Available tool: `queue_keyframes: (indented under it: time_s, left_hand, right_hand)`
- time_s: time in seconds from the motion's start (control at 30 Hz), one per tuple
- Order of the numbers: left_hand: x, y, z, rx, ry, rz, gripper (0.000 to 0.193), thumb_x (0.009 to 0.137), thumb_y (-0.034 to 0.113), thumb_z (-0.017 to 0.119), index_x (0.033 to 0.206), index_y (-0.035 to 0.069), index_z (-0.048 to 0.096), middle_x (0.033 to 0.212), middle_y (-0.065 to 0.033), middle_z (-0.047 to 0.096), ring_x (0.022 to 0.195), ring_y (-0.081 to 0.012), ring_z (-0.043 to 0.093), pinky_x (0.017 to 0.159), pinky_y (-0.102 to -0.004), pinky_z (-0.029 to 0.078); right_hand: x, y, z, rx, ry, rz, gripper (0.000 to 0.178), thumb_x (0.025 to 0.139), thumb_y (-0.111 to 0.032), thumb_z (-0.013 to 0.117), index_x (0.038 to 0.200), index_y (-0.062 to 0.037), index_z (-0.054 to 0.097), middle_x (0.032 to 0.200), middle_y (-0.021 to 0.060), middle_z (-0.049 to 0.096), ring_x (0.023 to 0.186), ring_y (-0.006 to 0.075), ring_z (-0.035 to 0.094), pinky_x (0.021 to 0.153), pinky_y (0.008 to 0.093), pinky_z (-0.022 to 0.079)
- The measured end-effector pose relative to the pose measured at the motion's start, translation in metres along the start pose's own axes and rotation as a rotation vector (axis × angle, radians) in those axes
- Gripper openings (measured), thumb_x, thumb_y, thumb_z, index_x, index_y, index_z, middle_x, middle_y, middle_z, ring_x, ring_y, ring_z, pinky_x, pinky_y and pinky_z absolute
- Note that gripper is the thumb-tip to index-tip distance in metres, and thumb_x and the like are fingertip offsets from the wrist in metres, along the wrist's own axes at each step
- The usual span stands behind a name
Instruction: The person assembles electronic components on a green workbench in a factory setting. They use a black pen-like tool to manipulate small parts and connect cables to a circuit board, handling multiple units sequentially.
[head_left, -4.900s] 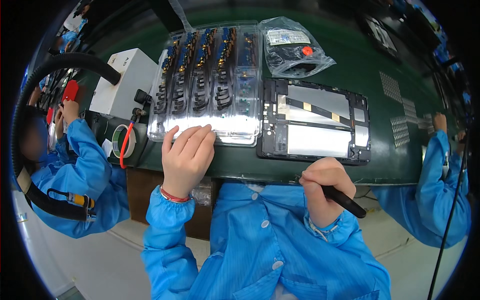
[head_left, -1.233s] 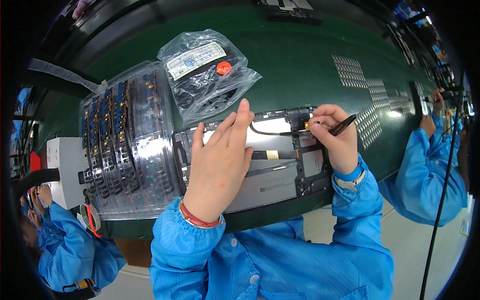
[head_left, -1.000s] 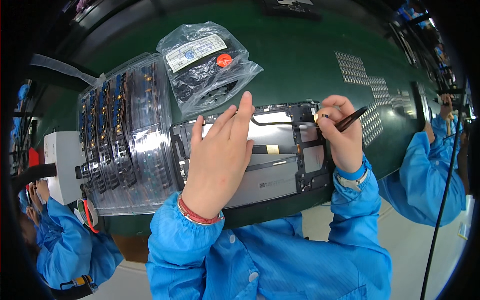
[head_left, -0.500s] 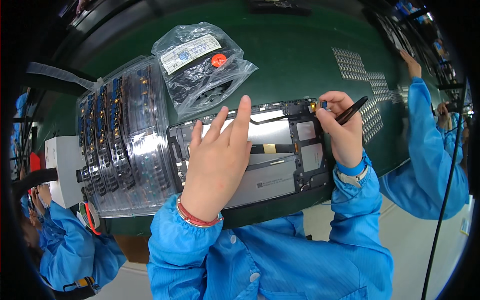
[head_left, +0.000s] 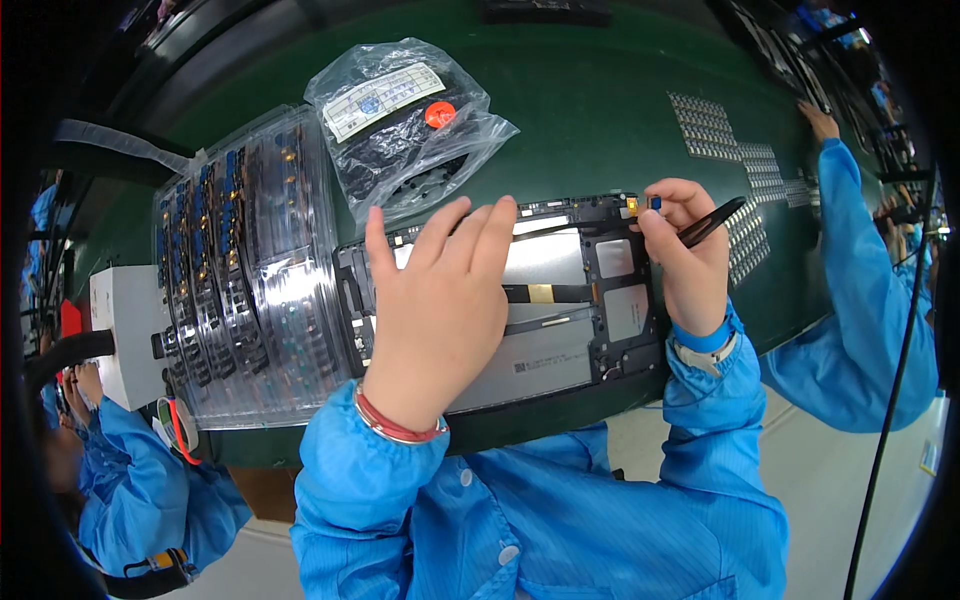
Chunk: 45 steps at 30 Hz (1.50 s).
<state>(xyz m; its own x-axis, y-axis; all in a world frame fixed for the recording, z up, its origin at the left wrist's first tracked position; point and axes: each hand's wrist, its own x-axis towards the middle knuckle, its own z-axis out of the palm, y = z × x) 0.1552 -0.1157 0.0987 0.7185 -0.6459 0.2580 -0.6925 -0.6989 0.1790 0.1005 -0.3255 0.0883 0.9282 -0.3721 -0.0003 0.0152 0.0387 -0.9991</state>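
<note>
An opened tablet [head_left: 540, 365] lies on the green bench in front of me, its metal battery area and black frame exposed. My left hand [head_left: 437, 300] rests over its left half, palm down with fingers spread toward the far edge, holding nothing. At the far right corner my right hand [head_left: 690, 250] pinches a small blue part [head_left: 655, 202] between thumb and forefinger, beside a gold flex contact [head_left: 632, 206]. Dark tweezers [head_left: 715, 220] are tucked in the same hand, sticking out to the right; their tips are hidden.
Left of the tablet, a clear plastic tray [head_left: 300, 330] holds several rows of flex cables. A labelled plastic bag [head_left: 400, 130] of black parts lies beyond. Sheets of small metal parts [head_left: 705, 125] sit at the right. Co-workers' blue sleeves [head_left: 850, 250] show on both sides.
My left hand's fingers have spread wider and shifted slightly, the thumb side drawing in. My right hand has moved a little to the right, still pinching the small blue part.
</note>
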Motion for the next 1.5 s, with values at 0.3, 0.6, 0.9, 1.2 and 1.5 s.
queue_keyframes:
  time_s: [0.3, 0.6, 0.9, 1.2, 1.5]
  left_hand:
    - [-0.006, -0.002, -0.009, -0.105, -0.052, -0.046, 0.034, 0.077, 0.004, 0.051, 0.11, 0.014, 0.055, 0.119, -0.0002, 0.055, 0.116, -0.0238, 0.047, 0.098, -0.0648, 0.016]
    - [-0.008, 0.005, -0.008, 0.031, -0.072, -0.053, 0.035, 0.075, 0.007, 0.055, 0.108, 0.016, 0.058, 0.123, 0.0043, 0.052, 0.116, -0.0203, 0.047, 0.099, -0.0634, 0.017]
    - [-0.009, 0.009, -0.001, 0.156, 0.036, 0.024, 0.026, 0.075, 0.009, 0.053, 0.1, 0.011, 0.059, 0.117, 0.0015, 0.054, 0.112, -0.0201, 0.048, 0.097, -0.0633, 0.02]
    - [-0.005, 0.009, 0.001, 0.155, 0.187, 0.121, 0.012, 0.072, 0.009, 0.054, 0.079, 0.007, 0.063, 0.103, -0.0028, 0.057, 0.107, -0.021, 0.05, 0.099, -0.0601, 0.024]
    - [0.006, 0.005, -0.005, 0.222, -0.021, 0.43, 0.015, 0.07, 0.006, 0.056, 0.08, 0.007, 0.068, 0.1, 0.001, 0.058, 0.107, -0.016, 0.05, 0.106, -0.0505, 0.023]
  right_hand:
    - [0.006, 0.011, -0.005, -0.249, 0.064, -0.078, 0.019, 0.075, -0.001, 0.066, 0.092, -0.0009, 0.058, 0.076, -0.0016, 0.057, 0.053, -0.0035, 0.035, 0.046, 0.0132, 0.025]
    - [0.005, 0.009, -0.004, -0.304, 0.061, -0.021, 0.019, 0.073, -0.002, 0.066, 0.09, -0.0012, 0.058, 0.071, -0.0032, 0.056, 0.053, -0.0027, 0.036, 0.046, 0.0136, 0.026]
    - [0.003, 0.007, 0.001, -0.576, 0.084, -0.149, 0.015, 0.072, -0.002, 0.066, 0.086, -0.0028, 0.058, 0.068, -0.0026, 0.055, 0.059, 0.0023, 0.046, 0.051, 0.0176, 0.035]
    - [0.004, 0.011, 0.001, -0.606, 0.093, -0.162, 0.016, 0.071, -0.007, 0.067, 0.085, -0.0028, 0.059, 0.065, -0.002, 0.054, 0.059, 0.0041, 0.048, 0.051, 0.0197, 0.037]
    - [0.008, 0.016, -0.003, -0.587, 0.085, -0.179, 0.015, 0.071, -0.009, 0.068, 0.083, -0.0034, 0.059, 0.063, -0.003, 0.054, 0.054, 0.0034, 0.044, 0.048, 0.0206, 0.033]
